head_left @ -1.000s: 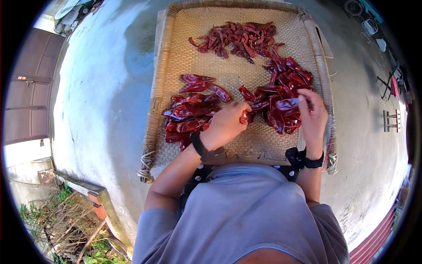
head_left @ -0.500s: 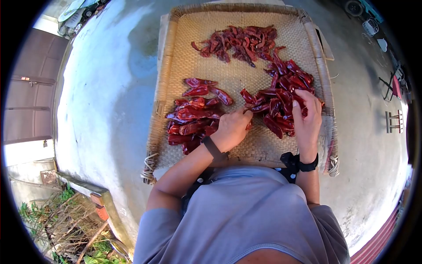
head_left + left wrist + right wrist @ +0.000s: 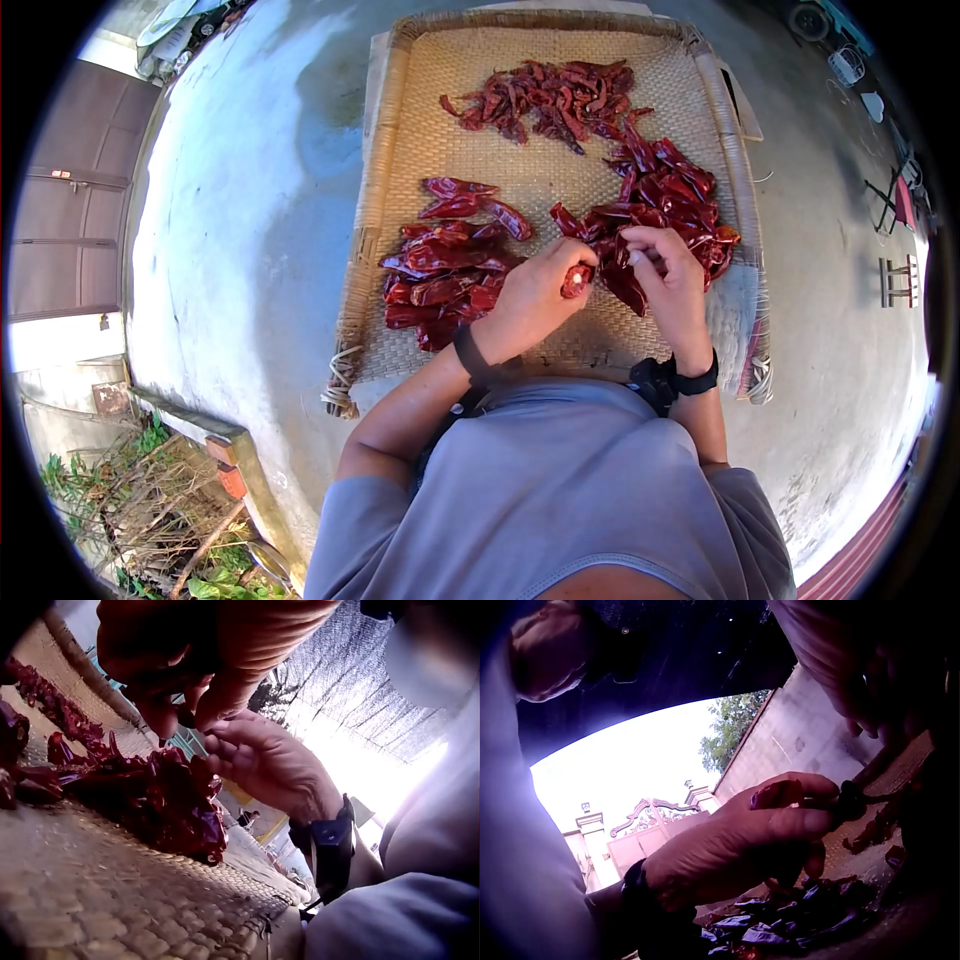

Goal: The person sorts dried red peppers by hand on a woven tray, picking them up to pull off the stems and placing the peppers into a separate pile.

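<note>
In the head view my left hand [image 3: 540, 295] grips a red dried chili pepper [image 3: 577, 280], its broken end towards me with a pale core inside. The right wrist view shows this chili [image 3: 778, 795] between the fingers and a dark stem-like piece [image 3: 851, 796] at the left fingertips. My right hand [image 3: 672, 290] is close to the left one, thumb and forefinger bent towards each other; I cannot tell whether they pinch anything. Under the hands lies a pile of glossy red chilies [image 3: 680, 195]. More whole chilies [image 3: 440, 260] lie to the left.
A woven tray [image 3: 745, 220] with a raised rim bears all the chilies. Smaller, duller chilies [image 3: 560, 95] lie heaped at its far end. Concrete ground [image 3: 240, 220] surrounds the tray, with a small stool [image 3: 898, 282] to the right.
My right hand has drawn back from the right pile, leftwards to the left hand. The left hand has turned slightly and moved right, so the chili's broken end shows again.
</note>
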{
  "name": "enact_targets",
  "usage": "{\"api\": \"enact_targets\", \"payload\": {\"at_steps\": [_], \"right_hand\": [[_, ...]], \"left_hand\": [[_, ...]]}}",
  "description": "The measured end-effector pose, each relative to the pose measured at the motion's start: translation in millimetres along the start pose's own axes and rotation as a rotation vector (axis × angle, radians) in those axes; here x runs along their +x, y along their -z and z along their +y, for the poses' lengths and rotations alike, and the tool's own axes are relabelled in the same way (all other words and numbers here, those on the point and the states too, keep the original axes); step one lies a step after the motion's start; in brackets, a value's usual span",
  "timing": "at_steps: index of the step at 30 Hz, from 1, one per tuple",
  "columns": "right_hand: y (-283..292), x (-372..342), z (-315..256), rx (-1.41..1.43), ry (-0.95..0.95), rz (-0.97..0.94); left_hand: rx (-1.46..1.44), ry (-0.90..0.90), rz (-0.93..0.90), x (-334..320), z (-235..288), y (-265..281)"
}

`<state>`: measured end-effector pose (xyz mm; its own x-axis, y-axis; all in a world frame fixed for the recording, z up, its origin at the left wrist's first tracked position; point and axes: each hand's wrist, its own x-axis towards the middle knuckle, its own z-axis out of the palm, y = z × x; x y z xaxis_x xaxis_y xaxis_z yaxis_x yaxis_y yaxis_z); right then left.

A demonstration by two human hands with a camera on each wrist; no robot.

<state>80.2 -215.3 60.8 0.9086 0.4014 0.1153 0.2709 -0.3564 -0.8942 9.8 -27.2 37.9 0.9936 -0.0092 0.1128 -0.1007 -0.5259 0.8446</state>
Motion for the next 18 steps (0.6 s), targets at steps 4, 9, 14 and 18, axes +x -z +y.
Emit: {"api": "enact_targets", "payload": {"at_steps": [4, 9, 14, 18], "right_hand": [[5.7, 1.5, 5.0, -0.059, 0.052, 0.090], [6.3, 1.7, -0.3, -0.012, 0.067, 0.168], [5.0, 3.7, -1.0, -0.051, 0.104, 0.174], [-1.7, 3.5, -3.8, -0.083, 0.121, 0.100]], "left_hand": [[-0.116, 0.232, -0.011, 6.6, -5.3, 9.7], [-0.136, 0.037, -0.242, 10.0, -10.2, 14.9], [0.360, 0.114, -0.070, 12.9, -26.1, 19.2], [0.620, 0.075, -0.050, 20.6, -60.6, 8.8]]}}
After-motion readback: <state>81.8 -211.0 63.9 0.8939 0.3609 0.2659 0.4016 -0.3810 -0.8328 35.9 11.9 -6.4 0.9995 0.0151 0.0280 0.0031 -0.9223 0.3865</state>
